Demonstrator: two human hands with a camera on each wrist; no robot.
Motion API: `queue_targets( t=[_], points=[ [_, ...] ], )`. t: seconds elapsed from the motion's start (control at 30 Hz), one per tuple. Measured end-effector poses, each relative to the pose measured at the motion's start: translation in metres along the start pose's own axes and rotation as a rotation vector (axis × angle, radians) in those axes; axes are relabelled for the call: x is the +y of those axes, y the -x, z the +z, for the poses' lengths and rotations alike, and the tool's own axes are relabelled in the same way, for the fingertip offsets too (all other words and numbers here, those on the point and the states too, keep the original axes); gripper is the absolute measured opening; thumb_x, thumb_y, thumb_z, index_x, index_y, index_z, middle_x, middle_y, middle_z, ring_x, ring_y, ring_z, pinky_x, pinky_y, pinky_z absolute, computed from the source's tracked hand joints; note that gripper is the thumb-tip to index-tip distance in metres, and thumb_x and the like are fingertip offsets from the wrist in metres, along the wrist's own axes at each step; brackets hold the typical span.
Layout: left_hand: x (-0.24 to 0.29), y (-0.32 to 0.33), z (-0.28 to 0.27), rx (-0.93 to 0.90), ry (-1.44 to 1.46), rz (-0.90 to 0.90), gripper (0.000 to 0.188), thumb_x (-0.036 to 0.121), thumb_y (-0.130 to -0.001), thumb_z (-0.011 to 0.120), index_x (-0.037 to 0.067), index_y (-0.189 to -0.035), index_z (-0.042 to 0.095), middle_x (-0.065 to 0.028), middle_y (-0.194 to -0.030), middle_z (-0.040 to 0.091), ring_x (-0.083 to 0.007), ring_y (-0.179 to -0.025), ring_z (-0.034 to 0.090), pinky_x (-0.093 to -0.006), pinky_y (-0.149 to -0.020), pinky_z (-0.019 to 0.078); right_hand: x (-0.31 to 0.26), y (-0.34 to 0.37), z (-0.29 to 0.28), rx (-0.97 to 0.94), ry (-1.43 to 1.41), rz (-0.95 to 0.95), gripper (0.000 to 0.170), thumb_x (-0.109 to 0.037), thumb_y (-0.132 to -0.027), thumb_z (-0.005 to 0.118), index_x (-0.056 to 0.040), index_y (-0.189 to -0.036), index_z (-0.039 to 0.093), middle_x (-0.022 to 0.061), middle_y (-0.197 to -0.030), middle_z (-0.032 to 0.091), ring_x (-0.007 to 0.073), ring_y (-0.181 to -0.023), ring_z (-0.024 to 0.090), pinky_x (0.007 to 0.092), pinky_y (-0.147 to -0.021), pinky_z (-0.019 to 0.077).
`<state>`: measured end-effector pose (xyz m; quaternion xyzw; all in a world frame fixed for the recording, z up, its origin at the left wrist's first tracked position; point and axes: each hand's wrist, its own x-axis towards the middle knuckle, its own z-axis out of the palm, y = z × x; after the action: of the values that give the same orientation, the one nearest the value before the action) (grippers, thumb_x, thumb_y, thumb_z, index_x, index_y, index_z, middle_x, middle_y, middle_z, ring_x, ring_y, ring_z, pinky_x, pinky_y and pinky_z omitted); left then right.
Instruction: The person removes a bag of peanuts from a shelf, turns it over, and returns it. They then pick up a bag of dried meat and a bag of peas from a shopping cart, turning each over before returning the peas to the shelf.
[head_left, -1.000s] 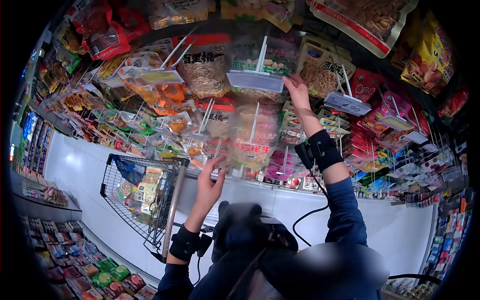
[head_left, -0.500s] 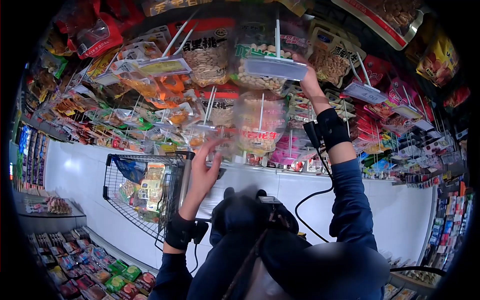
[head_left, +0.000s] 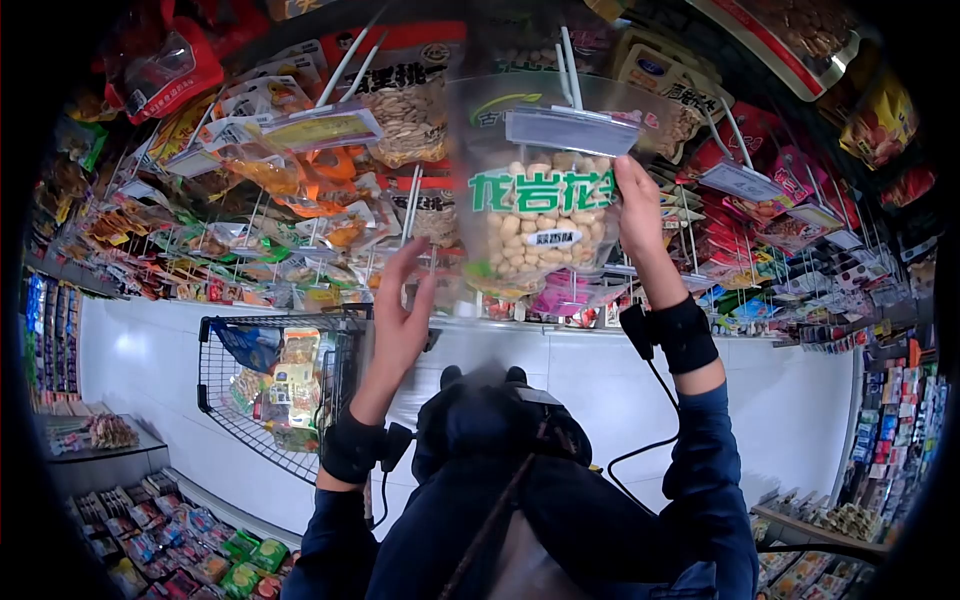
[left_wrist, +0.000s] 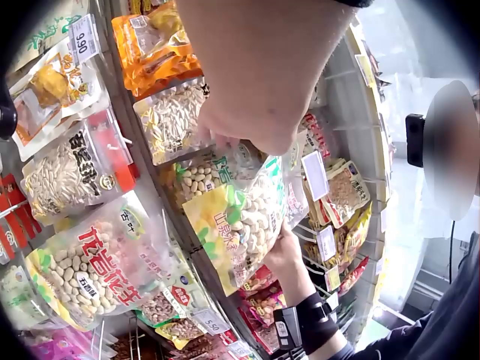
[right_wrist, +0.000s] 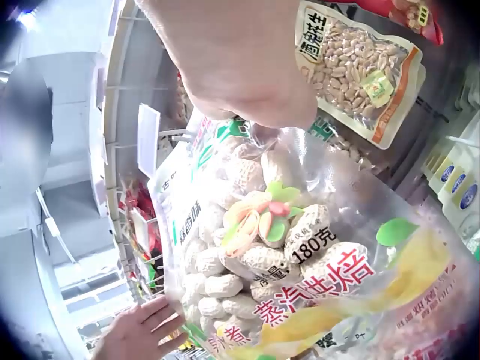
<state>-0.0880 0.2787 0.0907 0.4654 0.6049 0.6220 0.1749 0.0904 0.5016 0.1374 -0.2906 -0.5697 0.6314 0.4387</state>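
In the head view a clear bag of peanuts (head_left: pixel 540 235) with green lettering hangs down in front of the rack, its top overlapped by a price tag holder (head_left: pixel 572 130). My right hand (head_left: pixel 640 205) grips the bag's right edge, thumb toward the front. My left hand (head_left: pixel 403 310) is left of the bag, fingers spread and apart from it. The right wrist view shows the bag's back (right_wrist: pixel 247 247) with a yellow band and red lettering; the left hand's fingers (right_wrist: pixel 154 322) appear near its lower edge. Another peanut bag (left_wrist: pixel 86 270), red-lettered, hangs nearby in the left wrist view.
Metal hooks (head_left: pixel 568 60) with price tags jut from the rack, packed with snack bags such as seeds (head_left: pixel 405 105). At the left stands a wire shopping cart (head_left: pixel 262 452) holding several packages (head_left: pixel 298 375). A low display of packets (head_left: pixel 165 525) lies behind it.
The right hand has come down and toward me from beside the tag holder, drawing the green-lettered peanut bag forward and lower. The left hand has risen slightly beside it, fingers still spread.
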Motion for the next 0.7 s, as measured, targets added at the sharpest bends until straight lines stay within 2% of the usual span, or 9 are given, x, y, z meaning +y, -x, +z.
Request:
queue_targets(
  t=[0.1, 0.2, 0.3, 0.43, 0.53, 0.63, 0.7],
  points=[
    [0.004, -0.006, 0.000, -0.089, 0.069, 0.037, 0.050, 0.012, -0.076, 0.055, 0.002, -0.121, 0.036, -0.0115, -0.118, 0.044, -0.0202, -0.107, 0.044, -0.0323, -0.089, 0.0350, -0.005, 0.016, -0.003, -0.023, 0.018, 0.048, 0.032, -0.034, -0.087, 0.043, -0.0048, -0.092, 0.055, -0.0009, -0.080, 0.054, 0.0061, -0.074, 0.050, 0.0212, -0.063, 0.0423],
    [0.009, -0.009, 0.003, -0.248, 0.167, -0.009, 0.058, 0.020, -0.076, 0.057, 0.003, -0.124, 0.032, -0.0110, -0.121, 0.042, -0.0215, -0.111, 0.041, -0.0340, -0.092, 0.0318, -0.015, 0.030, -0.002, -0.012, 0.044, 0.103, 0.034, -0.038, -0.085, 0.044, -0.0061, -0.093, 0.056, -0.0010, -0.082, 0.055, 0.0059, -0.074, 0.050, 0.0209, -0.061, 0.0417],
    [0.004, -0.006, 0.009, -0.326, 0.281, -0.162, 0.081, 0.053, -0.072, 0.056, 0.000, -0.125, 0.028, -0.0123, -0.123, 0.038, -0.0227, -0.113, 0.039, -0.0356, -0.093, 0.0303, -0.029, 0.044, 0.008, 0.057, 0.070, 0.177, 0.036, -0.038, -0.085, 0.044, -0.0053, -0.093, 0.056, -0.0008, -0.081, 0.055, 0.0056, -0.073, 0.050, 0.0196, -0.060, 0.0405],
    [0.004, -0.002, 0.016, -0.387, 0.429, -0.093, 0.066, 0.032, -0.076, 0.062, 0.001, -0.124, 0.029, -0.0127, -0.121, 0.039, -0.0209, -0.108, 0.042, -0.0346, -0.089, 0.0352, -0.026, 0.054, 0.007, 0.050, 0.078, 0.108, 0.035, -0.037, -0.086, 0.044, -0.0054, -0.091, 0.056, -0.0021, -0.074, 0.054, 0.0044, -0.066, 0.048, 0.0180, -0.056, 0.0382],
    [0.014, 0.004, 0.016, -0.427, 0.354, -0.260, 0.048, 0.016, -0.075, 0.063, 0.000, -0.114, 0.041, -0.0086, -0.109, 0.050, -0.0149, -0.102, 0.047, -0.0307, -0.088, 0.0368, -0.027, 0.067, 0.010, 0.006, 0.118, 0.113, 0.036, -0.037, -0.086, 0.043, -0.0033, -0.091, 0.057, -0.0026, -0.073, 0.054, 0.0037, -0.063, 0.048, 0.0172, -0.054, 0.0375],
    [0.012, 0.005, 0.021, -0.532, 0.368, -0.408, 0.042, 0.016, -0.075, 0.064, 0.000, -0.109, 0.045, -0.0066, -0.098, 0.056, -0.0116, -0.092, 0.052, -0.0277, -0.081, 0.0418, -0.016, 0.072, 0.006, -0.034, 0.108, 0.148, 0.035, -0.035, -0.087, 0.043, -0.0029, -0.091, 0.056, -0.0011, -0.075, 0.055, 0.0047, -0.066, 0.051, 0.0184, -0.057, 0.0409],
    [0.014, 0.006, 0.025, -0.532, 0.481, -0.478, 0.039, 0.015, -0.077, 0.062, -0.001, -0.108, 0.046, -0.0063, -0.096, 0.056, -0.0097, -0.087, 0.053, -0.0251, -0.074, 0.0443, -0.007, 0.072, 0.001, -0.032, 0.079, 0.215, 0.030, -0.031, -0.088, 0.042, -0.0037, -0.092, 0.054, 0.0006, -0.079, 0.057, 0.0065, -0.068, 0.054, 0.0198, -0.059, 0.0446]
  ],
)
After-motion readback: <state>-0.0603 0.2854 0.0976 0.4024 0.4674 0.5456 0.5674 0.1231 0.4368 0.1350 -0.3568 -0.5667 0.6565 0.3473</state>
